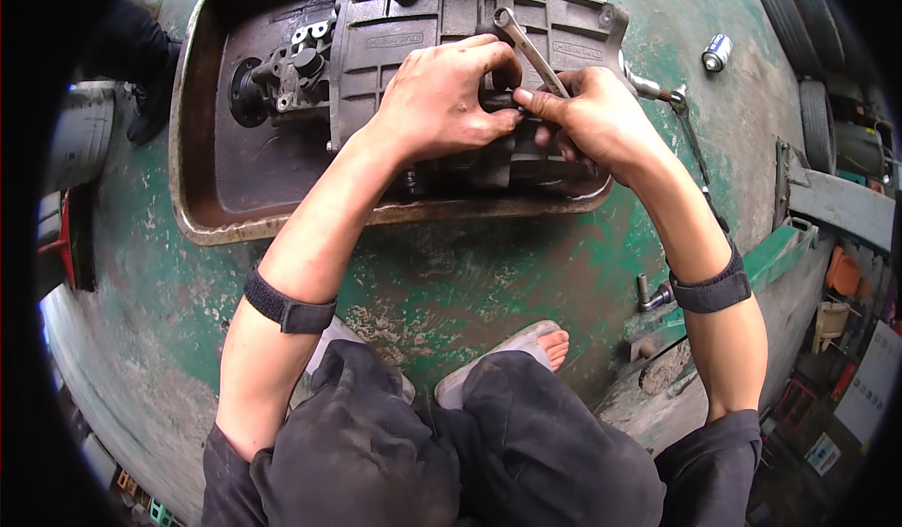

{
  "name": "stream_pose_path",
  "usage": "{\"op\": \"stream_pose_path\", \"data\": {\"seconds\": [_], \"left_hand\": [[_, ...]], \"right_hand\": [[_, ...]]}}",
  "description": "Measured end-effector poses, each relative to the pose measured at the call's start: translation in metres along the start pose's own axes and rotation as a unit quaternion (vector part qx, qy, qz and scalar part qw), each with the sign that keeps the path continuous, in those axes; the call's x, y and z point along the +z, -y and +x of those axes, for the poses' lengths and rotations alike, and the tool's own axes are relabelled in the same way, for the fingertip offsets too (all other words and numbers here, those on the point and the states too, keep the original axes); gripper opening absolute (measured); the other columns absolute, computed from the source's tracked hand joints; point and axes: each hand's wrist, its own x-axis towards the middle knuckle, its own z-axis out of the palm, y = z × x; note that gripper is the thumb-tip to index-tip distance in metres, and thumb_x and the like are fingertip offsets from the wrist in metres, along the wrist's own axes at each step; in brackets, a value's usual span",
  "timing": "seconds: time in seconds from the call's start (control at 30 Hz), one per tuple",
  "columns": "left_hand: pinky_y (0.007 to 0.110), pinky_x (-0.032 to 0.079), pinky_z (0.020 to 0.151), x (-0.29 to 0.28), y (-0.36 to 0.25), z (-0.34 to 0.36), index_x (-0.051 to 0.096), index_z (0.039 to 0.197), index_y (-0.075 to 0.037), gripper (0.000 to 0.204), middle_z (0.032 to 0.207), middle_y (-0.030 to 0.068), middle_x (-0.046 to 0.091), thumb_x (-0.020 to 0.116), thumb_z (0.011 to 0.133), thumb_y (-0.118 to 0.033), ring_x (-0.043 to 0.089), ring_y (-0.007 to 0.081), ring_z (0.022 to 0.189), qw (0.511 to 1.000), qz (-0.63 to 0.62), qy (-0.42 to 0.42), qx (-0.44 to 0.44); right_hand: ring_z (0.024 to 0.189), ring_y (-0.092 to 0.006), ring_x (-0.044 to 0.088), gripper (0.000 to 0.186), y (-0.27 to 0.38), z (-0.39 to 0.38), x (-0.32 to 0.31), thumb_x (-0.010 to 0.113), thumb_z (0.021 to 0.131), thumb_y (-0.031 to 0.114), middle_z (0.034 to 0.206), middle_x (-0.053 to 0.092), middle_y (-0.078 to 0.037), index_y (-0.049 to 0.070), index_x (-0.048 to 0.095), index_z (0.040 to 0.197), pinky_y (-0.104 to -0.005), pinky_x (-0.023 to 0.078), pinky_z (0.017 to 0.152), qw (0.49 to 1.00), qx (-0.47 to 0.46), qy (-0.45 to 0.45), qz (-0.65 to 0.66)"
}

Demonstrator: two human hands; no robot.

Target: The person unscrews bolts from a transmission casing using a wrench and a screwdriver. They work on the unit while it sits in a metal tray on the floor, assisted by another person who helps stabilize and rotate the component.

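A grey cast-metal gearbox lies in a shallow, stained metal tray on the floor. My right hand is closed on a wrench, whose ring end points up and to the left over the casing. My left hand is beside it above the middle of the gearbox, its fingers curled and its thumb near my right thumb. What the left fingers grip, if anything, is hidden against the dark parts below. A dark round flange protrudes at the gearbox's left end.
A ratchet handle lies across the tray's right side, with a can farther off. Tires and a green metal beam stand at the right. Another person's dark shoe is at the left. My feet are before the tray.
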Motion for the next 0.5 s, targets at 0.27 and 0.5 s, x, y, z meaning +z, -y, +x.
{"op": "stream_pose_path", "data": {"seconds": [0.27,0.5], "left_hand": [[0.036,0.052,0.076,-0.001,0.007,-0.004,0.065,0.093,-0.006,0.032,0.089,0.0106,0.067,0.080,0.069,-0.021,0.066,0.0274,0.084,1.000,-0.005,-0.023,0.015],[0.037,0.052,0.070,-0.003,0.014,-0.004,0.072,0.087,-0.010,0.024,0.086,0.0122,0.069,0.080,0.068,-0.023,0.068,0.0292,0.080,0.992,-0.113,-0.036,0.031]], "right_hand": [[0.086,-0.0328,0.069,0.033,-0.005,0.010,-0.014,0.080,0.077,0.024,0.088,0.071,-0.020,0.002,0.073,0.101,-0.0390,0.051,0.081,0.966,-0.168,-0.035,-0.195],[0.086,-0.0324,0.070,0.031,0.005,0.011,-0.017,0.079,0.076,0.020,0.090,0.070,-0.021,0.003,0.073,0.102,-0.0378,0.052,0.079,0.944,-0.225,0.008,-0.240]]}}
